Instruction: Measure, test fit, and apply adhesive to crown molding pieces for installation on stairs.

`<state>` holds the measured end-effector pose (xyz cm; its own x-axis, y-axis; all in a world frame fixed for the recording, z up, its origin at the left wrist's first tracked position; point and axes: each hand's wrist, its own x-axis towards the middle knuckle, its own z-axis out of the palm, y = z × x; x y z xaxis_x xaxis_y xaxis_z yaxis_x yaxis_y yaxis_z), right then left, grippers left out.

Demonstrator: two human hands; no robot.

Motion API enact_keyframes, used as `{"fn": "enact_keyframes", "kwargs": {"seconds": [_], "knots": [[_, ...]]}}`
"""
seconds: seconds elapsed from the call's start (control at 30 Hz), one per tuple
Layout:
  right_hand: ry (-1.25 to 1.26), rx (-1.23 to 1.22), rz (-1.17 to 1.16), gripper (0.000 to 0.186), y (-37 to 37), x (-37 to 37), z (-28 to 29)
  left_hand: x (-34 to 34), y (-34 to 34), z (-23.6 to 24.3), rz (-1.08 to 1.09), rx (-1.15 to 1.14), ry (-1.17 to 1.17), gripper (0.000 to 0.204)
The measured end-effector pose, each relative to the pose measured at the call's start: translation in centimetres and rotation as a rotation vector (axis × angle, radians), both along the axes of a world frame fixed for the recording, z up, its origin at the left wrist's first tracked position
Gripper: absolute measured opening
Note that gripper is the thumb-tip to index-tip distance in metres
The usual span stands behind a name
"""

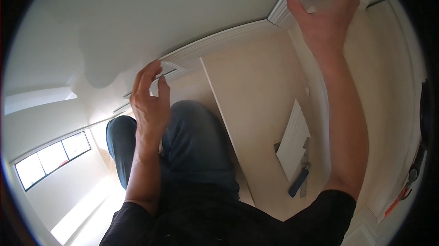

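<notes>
White ribbed crown moulding (280, 12) runs along the wall tops and meets in a corner at upper right. My right hand (327, 20) is raised to that corner, thumb and fingers spread wide over the moulding; the blurred fingers hide part of the joint. Whether the palm touches it I cannot tell. My left hand (150, 97) is lifted beside the lower run of moulding (215, 36) at left. Its fingers are curved, with the thumb apart and nothing visible between them. The fingertips overlap a mitred moulding end (176, 68).
A tan board (247, 90) lies below, bearing a white offcut of moulding (295, 141), a metal square (304, 186) with a blue handle (299, 182). Red-handled pliers (398, 200) are at far right. My bent knees (194, 141) are beside the board. A window (52, 159) is at left.
</notes>
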<state>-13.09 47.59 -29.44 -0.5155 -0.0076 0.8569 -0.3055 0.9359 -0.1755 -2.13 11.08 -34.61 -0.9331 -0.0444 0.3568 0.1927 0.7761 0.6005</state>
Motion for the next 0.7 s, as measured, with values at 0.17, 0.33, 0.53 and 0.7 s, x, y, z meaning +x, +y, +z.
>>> {"fn": "enact_keyframes", "kwargs": {"seconds": [0.17,0.33,0.53,0.7], "knots": [[-0.111,0.035,-0.054,0.080,0.0,0.7,0.3,-1.3,-0.3,-1.1,-0.017,-0.181,0.097,0.035],[-0.081,0.044,-0.077,0.080,-0.1,0.7,0.5,-3.1,-0.7,-2.6,-0.023,-0.314,0.305,0.019],[-0.076,0.055,-0.066,0.076,-0.7,1.0,1.3,-3.8,-1.1,-3.3,-0.039,-0.370,0.388,0.021],[-0.045,0.051,-0.066,0.077,-0.5,0.8,1.1,-4.0,-0.5,-3.2,-0.079,-0.315,0.341,0.021]]}}
